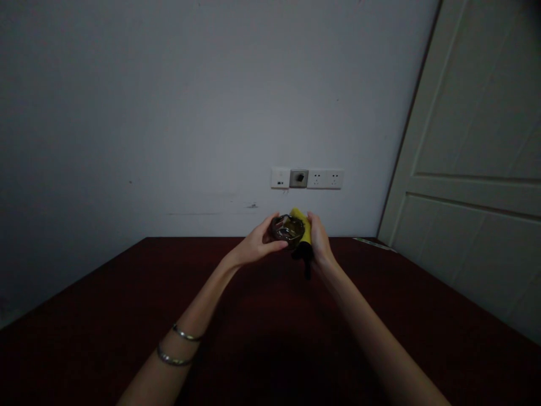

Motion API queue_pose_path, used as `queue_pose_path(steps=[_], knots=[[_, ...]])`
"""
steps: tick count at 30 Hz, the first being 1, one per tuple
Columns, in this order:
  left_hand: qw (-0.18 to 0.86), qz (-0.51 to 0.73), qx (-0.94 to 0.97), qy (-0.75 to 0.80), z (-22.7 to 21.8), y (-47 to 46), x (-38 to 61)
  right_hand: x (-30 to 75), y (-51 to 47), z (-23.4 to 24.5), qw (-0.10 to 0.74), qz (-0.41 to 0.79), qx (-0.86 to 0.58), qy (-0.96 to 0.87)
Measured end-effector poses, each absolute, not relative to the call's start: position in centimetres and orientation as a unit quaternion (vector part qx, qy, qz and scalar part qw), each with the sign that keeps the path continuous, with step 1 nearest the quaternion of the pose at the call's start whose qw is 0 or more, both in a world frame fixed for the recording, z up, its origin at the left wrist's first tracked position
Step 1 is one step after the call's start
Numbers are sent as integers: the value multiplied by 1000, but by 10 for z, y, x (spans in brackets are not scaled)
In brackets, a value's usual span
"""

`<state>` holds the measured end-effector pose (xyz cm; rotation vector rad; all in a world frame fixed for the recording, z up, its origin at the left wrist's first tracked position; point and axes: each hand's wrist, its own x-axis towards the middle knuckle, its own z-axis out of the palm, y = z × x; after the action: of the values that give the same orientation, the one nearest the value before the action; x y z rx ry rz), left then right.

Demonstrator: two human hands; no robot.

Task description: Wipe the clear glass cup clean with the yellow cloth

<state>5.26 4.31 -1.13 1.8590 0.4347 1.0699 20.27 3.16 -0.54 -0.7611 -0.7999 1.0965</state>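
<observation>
My left hand [260, 241] is closed around the left side of a round, dark glass ashtray [288, 230], thumb along the near side. The ashtray is held up above the dark red table, its hollow side tilted toward me. A yellow and black cloth [303, 231] is in my right hand [319, 239], pressed against the right side of the ashtray. The black part of the cloth hangs down below. Most of my right fingers are hidden behind the cloth.
The dark red table [169, 316] reaches back to a pale wall [190, 113]. A row of wall sockets [324, 179] sits just above its far edge. At right stands a white panelled door [473, 152]. A thin flat strip [375, 244] lies at the far right of the table.
</observation>
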Motion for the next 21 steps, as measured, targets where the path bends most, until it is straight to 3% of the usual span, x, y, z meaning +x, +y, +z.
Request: queue_pose_path(steps=[8, 21], knots=[[391, 517, 726, 230, -12, 48, 61, 196, 35, -12, 726, 490, -323, -359], [508, 447, 712, 186, -15, 45, 58, 205, 42, -14, 702, 489, -350, -380]])
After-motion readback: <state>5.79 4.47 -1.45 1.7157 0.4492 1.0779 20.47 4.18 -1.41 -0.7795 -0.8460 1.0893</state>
